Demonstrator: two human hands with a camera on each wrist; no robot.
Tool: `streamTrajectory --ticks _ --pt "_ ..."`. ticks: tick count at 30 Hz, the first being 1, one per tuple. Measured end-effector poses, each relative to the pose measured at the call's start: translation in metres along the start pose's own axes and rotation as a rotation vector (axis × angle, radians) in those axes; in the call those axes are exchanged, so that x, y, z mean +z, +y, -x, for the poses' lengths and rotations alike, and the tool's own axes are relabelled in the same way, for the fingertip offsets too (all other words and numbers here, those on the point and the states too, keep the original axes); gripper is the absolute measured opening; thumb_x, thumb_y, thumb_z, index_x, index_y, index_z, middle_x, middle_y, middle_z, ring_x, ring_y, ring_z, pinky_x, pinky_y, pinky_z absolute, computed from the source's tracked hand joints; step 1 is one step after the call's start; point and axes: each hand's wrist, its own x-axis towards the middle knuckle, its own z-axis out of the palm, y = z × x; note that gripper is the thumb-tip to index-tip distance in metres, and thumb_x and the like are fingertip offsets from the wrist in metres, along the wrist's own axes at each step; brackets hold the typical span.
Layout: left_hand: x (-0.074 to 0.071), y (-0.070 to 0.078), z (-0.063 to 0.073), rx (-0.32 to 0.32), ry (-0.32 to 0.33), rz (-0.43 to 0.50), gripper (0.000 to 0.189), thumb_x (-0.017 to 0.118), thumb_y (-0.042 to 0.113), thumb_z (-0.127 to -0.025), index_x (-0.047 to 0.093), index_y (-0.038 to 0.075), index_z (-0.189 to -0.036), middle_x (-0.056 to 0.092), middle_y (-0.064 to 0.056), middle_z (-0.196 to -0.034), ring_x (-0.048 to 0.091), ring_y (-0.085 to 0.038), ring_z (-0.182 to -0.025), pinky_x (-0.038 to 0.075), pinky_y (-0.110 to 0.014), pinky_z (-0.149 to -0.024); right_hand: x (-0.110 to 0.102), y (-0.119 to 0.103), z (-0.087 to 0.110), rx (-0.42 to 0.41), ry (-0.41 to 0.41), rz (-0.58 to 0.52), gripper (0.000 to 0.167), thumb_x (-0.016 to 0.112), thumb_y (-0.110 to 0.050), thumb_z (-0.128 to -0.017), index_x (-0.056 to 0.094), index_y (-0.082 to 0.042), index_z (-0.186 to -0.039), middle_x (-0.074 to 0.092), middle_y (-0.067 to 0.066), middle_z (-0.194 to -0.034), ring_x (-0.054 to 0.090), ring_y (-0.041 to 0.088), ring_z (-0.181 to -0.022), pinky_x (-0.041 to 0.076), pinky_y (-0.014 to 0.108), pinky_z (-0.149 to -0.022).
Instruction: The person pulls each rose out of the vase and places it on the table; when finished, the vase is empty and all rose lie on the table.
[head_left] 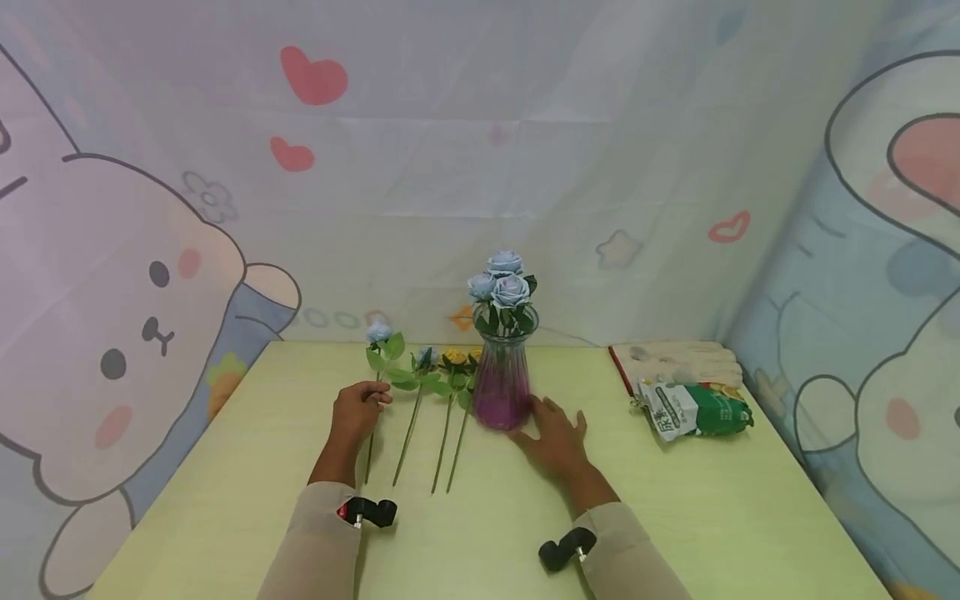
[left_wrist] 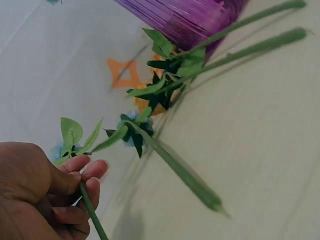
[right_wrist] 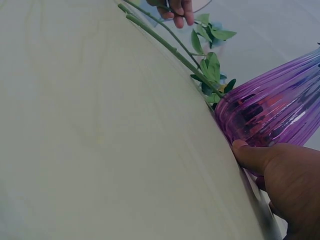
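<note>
My left hand [head_left: 357,412] pinches the green stem of a blue artificial rose [head_left: 378,332] between thumb and fingers; in the left wrist view its bloom is mostly hidden behind leaves. My right hand [head_left: 557,442] is spread at the foot of a purple ribbed glass vase [head_left: 504,383], its thumb [right_wrist: 245,150] touching the base. The vase stands upright and holds several blue roses [head_left: 510,290]. Between left hand and vase lie another blue rose [left_wrist: 131,131] and two yellow roses [head_left: 453,357], stems pointing toward me.
At the right of the table [head_left: 487,542] lies a green and white packet [head_left: 697,410]. Behind it are pale gloves [head_left: 686,362] and a thin red stick [head_left: 621,371]. A printed cloth backdrop [head_left: 420,167] rises behind the table.
</note>
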Motion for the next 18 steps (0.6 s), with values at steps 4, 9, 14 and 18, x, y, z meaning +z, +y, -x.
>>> streamTrajectory --ticks 4,9,14,18 --pt "0.005 -0.012 -0.006 0.012 0.019 -0.031 0.036 0.044 0.006 -0.116 0.069 -0.001 -0.140 0.077 -0.022 -0.128 0.069 -0.040 -0.125 0.055 -0.030 -0.086 -0.001 0.000 0.001 -0.003 0.010 0.001 0.079 0.071 -0.051 -0.104 0.045 -0.011 -0.167 0.054 0.015 -0.166 0.040 0.037 -0.163 0.006 0.081 -0.129" --pt "0.011 -0.029 -0.011 0.035 0.037 -0.083 0.032 0.046 0.012 -0.118 0.070 0.004 -0.138 0.080 -0.016 -0.127 0.073 -0.032 -0.109 0.049 -0.025 -0.078 0.000 0.000 0.000 -0.003 0.007 0.000 0.079 0.070 -0.051 -0.105 0.044 -0.011 -0.168 0.053 0.015 -0.167 0.039 0.036 -0.164 0.004 0.081 -0.129" --pt "0.014 -0.037 -0.012 0.068 0.065 -0.099 0.029 0.049 0.010 -0.117 0.069 0.006 -0.137 0.081 -0.015 -0.126 0.074 -0.023 -0.092 0.051 -0.030 -0.076 0.002 0.002 -0.002 0.001 0.005 0.011 0.079 0.069 -0.052 -0.105 0.044 -0.012 -0.168 0.054 0.014 -0.167 0.039 0.036 -0.164 0.005 0.081 -0.129" --pt "0.016 -0.038 -0.011 0.106 0.094 -0.105 0.028 0.054 0.010 -0.115 0.070 0.005 -0.137 0.080 -0.019 -0.127 0.077 -0.027 -0.091 0.054 -0.028 -0.074 0.003 0.003 -0.002 0.000 0.007 0.011 0.079 0.070 -0.052 -0.105 0.044 -0.012 -0.168 0.055 0.013 -0.167 0.039 0.035 -0.164 0.005 0.081 -0.129"
